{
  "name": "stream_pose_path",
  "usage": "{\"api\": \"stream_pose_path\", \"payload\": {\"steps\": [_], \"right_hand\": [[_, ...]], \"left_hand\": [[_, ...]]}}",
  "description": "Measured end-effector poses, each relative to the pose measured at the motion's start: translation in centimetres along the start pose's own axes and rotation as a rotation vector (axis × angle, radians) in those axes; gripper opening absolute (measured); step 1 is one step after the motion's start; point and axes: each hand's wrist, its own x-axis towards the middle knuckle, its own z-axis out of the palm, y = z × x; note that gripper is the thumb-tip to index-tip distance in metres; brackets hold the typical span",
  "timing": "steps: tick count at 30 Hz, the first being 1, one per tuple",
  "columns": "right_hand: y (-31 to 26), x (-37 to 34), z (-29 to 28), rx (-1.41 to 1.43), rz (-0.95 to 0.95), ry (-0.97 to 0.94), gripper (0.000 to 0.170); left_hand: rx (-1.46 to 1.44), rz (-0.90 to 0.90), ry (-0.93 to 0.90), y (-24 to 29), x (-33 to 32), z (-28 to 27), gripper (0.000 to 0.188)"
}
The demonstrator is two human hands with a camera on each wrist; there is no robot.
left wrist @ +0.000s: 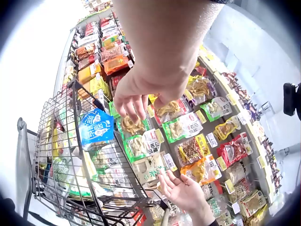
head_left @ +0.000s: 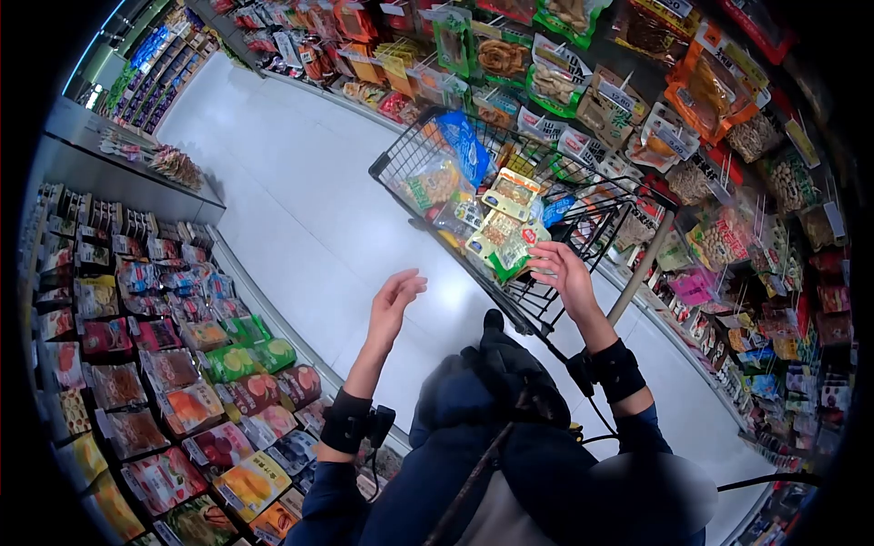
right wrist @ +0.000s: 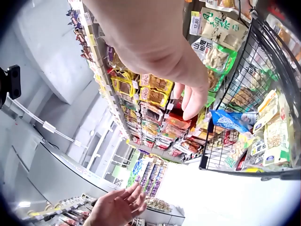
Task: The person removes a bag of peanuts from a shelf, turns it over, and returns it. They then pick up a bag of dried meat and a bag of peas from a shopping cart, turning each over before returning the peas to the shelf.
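Both hands are raised over the aisle with relaxed fingers and hold nothing. The left hand (head_left: 393,300) hovers above the pale floor, left of a black wire shopping cart (head_left: 492,289). Near the cart's side is the right hand (head_left: 566,278), its fingertips overlapping a green-edged packet (head_left: 506,260) in the head view. Inside the cart lie several snack packets, among them a cream packet (head_left: 512,193), a blue bag (head_left: 462,146) and a clear bag (head_left: 431,187). The left wrist view shows the left hand (left wrist: 141,94) with fingers bent slightly downward.
Hanging snack bags (head_left: 706,86) fill the shelf along the right, close behind the cart. A low tilted shelf of packets (head_left: 191,400) runs along the left. Between them stretches a white tiled floor (head_left: 273,164). A black cable (head_left: 769,480) trails at the lower right.
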Motion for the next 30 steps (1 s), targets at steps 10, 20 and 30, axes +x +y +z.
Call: {"api": "stream_pose_path", "payload": {"steps": [10, 20, 30], "right_hand": [[0.3, 2.3, -4.8, 0.121, 0.128, 0.127, 0.038], [0.2, 6.7, -4.4, 0.175, 0.162, 0.422, 0.037], [3.0, 12.7, -3.4, 0.184, 0.218, 0.573, 0.033]], "left_hand": [[0.08, -0.025, -0.193, -0.7, 8.4, 2.8, 0.027], [0.144, -0.072, -0.328, -2.9, 20.8, 1.8, 0.026], [0.249, -0.448, -0.37, -10.1, 33.9, 3.8, 0.03]]}}
